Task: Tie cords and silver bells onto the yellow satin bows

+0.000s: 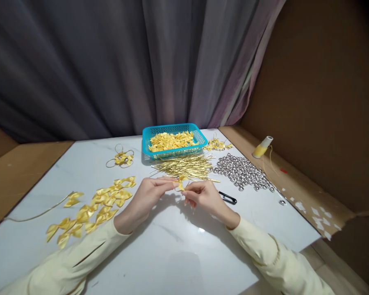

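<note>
My left hand (147, 196) and my right hand (203, 196) meet above the middle of the white table (172, 254). Both pinch one small yellow ribbon bow (181, 183) between their fingertips. Just behind the hands lies a bundle of thin gold wires (184, 166). A loose string of yellow bows (95, 205) trails across the table to the left of my left hand. A heap of small silver bells (241, 172) lies to the right.
A turquoise basket (147, 137) full of yellow bows stands at the back. A finished bow with a gold loop (123, 158) lies back left, more of them (217, 144) back right. Black snips (229, 198) rest by my right hand. A yellow thread spool (262, 147) sits on the wooden ledge.
</note>
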{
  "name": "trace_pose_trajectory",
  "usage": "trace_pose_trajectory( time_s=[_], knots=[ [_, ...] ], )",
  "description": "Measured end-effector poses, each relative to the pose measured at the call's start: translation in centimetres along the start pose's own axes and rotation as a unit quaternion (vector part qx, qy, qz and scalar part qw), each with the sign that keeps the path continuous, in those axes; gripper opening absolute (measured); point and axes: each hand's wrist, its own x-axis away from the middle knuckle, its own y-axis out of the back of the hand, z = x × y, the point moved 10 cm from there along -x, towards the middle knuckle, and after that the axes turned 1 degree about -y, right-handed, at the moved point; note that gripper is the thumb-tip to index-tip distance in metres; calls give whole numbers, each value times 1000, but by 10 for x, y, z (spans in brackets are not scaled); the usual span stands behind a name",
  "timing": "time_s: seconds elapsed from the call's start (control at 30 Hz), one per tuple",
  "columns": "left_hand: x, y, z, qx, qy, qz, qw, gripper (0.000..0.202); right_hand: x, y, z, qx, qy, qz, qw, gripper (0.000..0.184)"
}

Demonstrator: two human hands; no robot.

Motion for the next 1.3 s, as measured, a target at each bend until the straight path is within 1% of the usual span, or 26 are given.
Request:
trace_pose_trajectory(
  time_s=[0.33, 0.47, 0.6, 0.77, 0.9, 1.13, 1.3],
  knots=[
    [0, -1, 2, 3, 2, 11, 1000, 16, 2, -1, 1, 43, 9, 5, 999, 25],
    [0, 0, 6, 18, 27, 6, 999, 15, 2, 0, 5, 90, 40, -1, 995, 27],
    [-1, -2, 9, 36, 51, 17, 998, 12, 3, 3, 10, 155, 81, -28, 984, 22],
    [-2, -5, 8, 52, 58, 31, 996, 12, 6, 1, 16, 209, 119, -36, 970, 24],
    [-2, -5, 10, 69, 64, 32, 995, 10, 9, 0, 22, 243, 143, -41, 958, 25],
    [-1, -5, 6, 51, 58, 32, 996, 16, 9, -1, 24, 241, 147, -45, 958, 26],
    [0, -4, 3, 46, 48, 30, 997, 14, 8, -1, 21, 221, 143, -40, 964, 26]
  ],
)
